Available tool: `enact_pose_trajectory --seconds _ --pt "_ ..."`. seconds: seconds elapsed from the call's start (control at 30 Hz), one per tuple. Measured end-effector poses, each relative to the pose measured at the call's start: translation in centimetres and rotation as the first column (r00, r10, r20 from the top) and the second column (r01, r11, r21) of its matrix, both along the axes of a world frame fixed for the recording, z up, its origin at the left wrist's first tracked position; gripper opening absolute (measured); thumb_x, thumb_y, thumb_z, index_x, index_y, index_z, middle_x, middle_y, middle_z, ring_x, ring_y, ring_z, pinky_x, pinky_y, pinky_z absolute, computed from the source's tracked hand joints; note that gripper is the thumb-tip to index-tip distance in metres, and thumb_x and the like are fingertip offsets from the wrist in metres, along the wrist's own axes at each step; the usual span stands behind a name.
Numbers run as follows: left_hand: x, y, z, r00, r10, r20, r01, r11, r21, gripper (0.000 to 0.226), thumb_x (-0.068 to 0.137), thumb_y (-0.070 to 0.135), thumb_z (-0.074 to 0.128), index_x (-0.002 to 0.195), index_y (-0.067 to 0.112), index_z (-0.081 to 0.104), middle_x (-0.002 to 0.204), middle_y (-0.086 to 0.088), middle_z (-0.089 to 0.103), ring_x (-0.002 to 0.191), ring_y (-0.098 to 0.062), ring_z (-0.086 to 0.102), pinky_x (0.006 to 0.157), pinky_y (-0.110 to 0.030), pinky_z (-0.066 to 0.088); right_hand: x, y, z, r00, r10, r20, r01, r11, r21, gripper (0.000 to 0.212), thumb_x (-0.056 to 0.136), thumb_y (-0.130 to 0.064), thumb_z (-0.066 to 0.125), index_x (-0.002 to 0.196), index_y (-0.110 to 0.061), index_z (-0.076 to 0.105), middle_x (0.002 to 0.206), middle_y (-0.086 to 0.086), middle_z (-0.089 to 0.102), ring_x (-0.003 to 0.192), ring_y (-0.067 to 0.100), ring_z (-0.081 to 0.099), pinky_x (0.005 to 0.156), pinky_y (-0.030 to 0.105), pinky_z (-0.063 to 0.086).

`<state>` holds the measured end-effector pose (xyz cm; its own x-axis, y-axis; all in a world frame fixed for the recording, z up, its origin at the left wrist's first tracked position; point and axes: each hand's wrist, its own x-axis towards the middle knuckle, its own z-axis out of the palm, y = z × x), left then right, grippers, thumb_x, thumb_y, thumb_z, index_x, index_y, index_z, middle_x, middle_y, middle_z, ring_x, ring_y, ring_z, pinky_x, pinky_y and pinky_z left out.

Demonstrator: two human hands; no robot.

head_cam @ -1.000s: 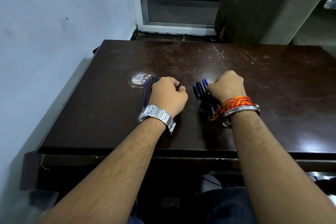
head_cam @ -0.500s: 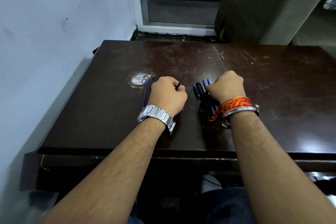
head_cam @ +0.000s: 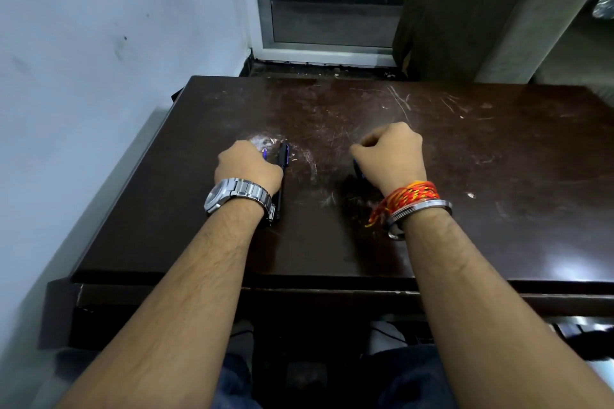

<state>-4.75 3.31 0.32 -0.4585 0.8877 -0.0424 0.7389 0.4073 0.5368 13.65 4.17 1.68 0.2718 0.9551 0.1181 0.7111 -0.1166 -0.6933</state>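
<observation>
My left hand [head_cam: 247, 167] lies knuckles-up on the dark wooden table [head_cam: 498, 159], its fingers curled under and hidden. A blue pen tip [head_cam: 264, 153] pokes out at its knuckles. A black pen [head_cam: 282, 163] lies flat just to the right of this hand and runs back past the wristwatch. I cannot tell whether the left hand holds anything. My right hand [head_cam: 389, 153] is a closed fist over a bundle of dark pens, of which only a blue-black bit [head_cam: 357, 170] shows at its left side.
A pale wall [head_cam: 99, 76] runs close along the table's left edge. Beyond the far edge are a metal door frame [head_cam: 327, 10] and a dark pillar [head_cam: 442, 10]. The tabletop is scratched, with a whitish scuff [head_cam: 265, 141] by the left hand.
My left hand has moved left, and the black pen end that stuck out of it no longer shows there. My right fist now covers most of the pen bundle that was visible beside it.
</observation>
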Motion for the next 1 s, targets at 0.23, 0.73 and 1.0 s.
enact_pose_trajectory --seconds 0.23,0.73,1.0 --pt "0.2 0.5 -0.2 0.998 -0.052 -0.020 0.051 0.997 -0.052 0.023 0.078 0.013 0.064 0.064 0.011 0.046 0.062 -0.006 0.045 0.049 -0.019 0.044 0.044 -0.028 0.033 -1.0 -0.4 -0.1 0.997 0.069 -0.018 -0.068 0.994 0.083 0.014 0.083 -0.021 0.067 0.080 -0.013 0.078 0.079 0.003 0.074 0.083 0.017 0.068 0.077 0.023 0.053" --pt "0.7 0.3 0.1 0.980 -0.149 -0.131 0.152 0.988 0.009 0.031 0.081 0.017 0.063 0.058 0.013 0.043 0.058 -0.003 0.041 0.050 -0.022 0.041 0.055 -0.031 0.038 -1.9 -0.5 -0.5 0.989 0.132 -0.066 -0.124 0.985 0.124 0.014 0.082 -0.026 0.069 0.074 -0.018 0.078 0.068 -0.010 0.068 0.071 0.006 0.063 0.069 0.017 0.049" --pt "3.1 -0.6 1.0 0.957 -0.284 0.051 0.263 0.932 0.251 0.023 0.088 0.023 0.053 0.074 0.005 0.058 0.069 -0.007 0.055 0.067 -0.028 0.050 0.057 -0.030 0.032 -3.5 0.3 -1.4 0.789 0.170 -0.590 -0.245 0.968 -0.049 0.030 0.082 -0.033 0.075 0.058 -0.016 0.072 0.054 -0.002 0.066 0.048 0.008 0.057 0.056 0.031 0.050"
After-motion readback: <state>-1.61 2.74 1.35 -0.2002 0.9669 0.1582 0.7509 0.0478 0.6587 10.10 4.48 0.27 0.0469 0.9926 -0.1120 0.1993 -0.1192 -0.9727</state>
